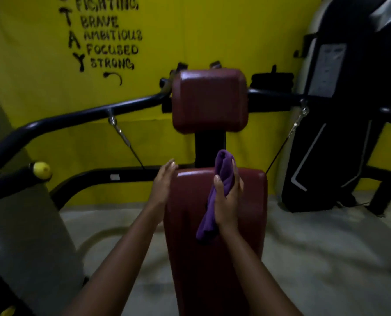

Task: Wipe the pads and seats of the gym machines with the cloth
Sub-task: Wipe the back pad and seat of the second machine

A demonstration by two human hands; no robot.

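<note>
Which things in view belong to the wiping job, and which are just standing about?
Job: purple cloth, gripped by right hand; long maroon vinyl pad, left hand touching its edge; squarish maroon upper pad.
Bystanders: black curved handlebar; round yellow knob; upright black-and-white machine; yellow lettered wall.

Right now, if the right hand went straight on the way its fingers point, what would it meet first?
The right hand, gripping the purple cloth, points up along the long pad. Likely first: the black post under the upper pad, though depth is unclear.
</note>
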